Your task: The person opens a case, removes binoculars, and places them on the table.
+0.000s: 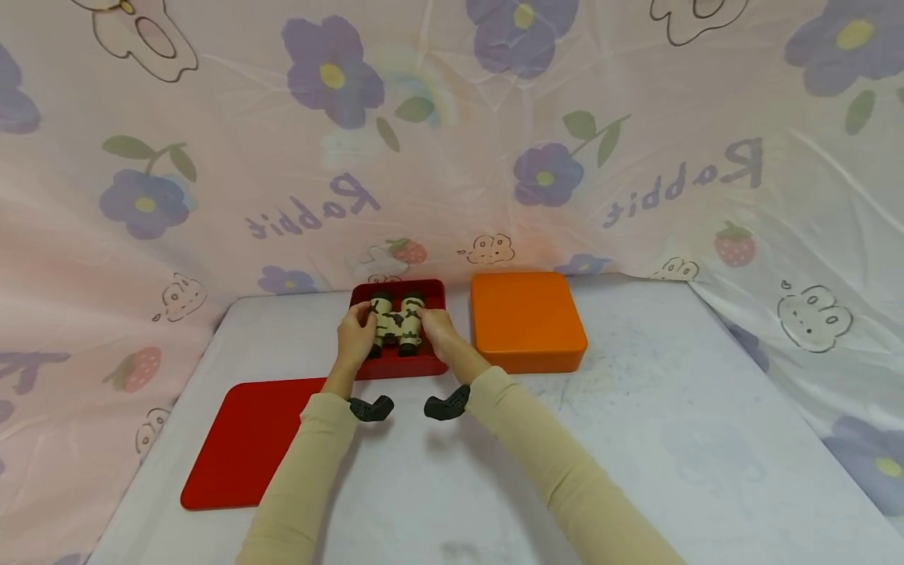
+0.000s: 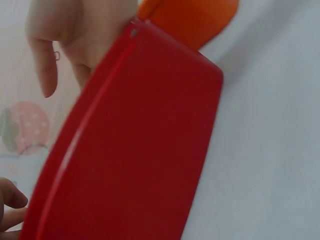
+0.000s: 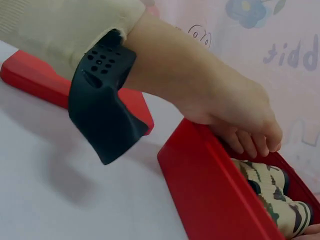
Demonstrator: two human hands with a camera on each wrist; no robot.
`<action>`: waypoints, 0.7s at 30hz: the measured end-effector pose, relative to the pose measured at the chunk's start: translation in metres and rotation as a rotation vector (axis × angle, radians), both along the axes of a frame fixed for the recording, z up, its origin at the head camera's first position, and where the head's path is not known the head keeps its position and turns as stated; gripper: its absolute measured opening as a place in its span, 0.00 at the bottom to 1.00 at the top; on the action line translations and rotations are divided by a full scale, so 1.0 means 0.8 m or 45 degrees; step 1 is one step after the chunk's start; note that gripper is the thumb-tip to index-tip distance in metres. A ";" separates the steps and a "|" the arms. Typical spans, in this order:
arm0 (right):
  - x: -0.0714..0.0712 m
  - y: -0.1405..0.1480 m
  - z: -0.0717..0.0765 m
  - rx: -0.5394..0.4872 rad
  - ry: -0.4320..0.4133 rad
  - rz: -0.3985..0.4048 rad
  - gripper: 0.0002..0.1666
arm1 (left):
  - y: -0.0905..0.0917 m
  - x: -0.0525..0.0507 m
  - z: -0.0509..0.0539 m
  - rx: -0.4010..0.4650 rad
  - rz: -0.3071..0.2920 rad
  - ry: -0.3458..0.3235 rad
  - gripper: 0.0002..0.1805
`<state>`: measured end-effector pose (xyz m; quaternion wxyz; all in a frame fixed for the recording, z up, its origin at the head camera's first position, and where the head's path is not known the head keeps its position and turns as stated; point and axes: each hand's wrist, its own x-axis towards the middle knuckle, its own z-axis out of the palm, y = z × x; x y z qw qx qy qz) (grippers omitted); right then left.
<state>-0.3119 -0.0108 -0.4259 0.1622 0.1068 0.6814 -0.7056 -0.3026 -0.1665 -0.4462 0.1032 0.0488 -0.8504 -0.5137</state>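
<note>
Lid (image 1: 247, 443) off, binoculars (image 1: 391, 322) in the red box (image 1: 402, 366); my left hand (image 1: 355, 337) and right hand (image 1: 439, 329) flank them, gripping or not, can't tell!

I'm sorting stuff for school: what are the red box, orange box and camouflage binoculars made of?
The red box looks like smooth painted metal or plastic; a bright streak runs along its rim. The orange box seems similar, with a soft shine. The binoculars look like dull plastic, maybe rubber-coated, with little shine.
</note>
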 end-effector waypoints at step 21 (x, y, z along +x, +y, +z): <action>-0.002 -0.006 -0.010 -0.074 0.010 0.006 0.30 | -0.005 -0.004 0.003 -0.041 -0.085 -0.239 0.31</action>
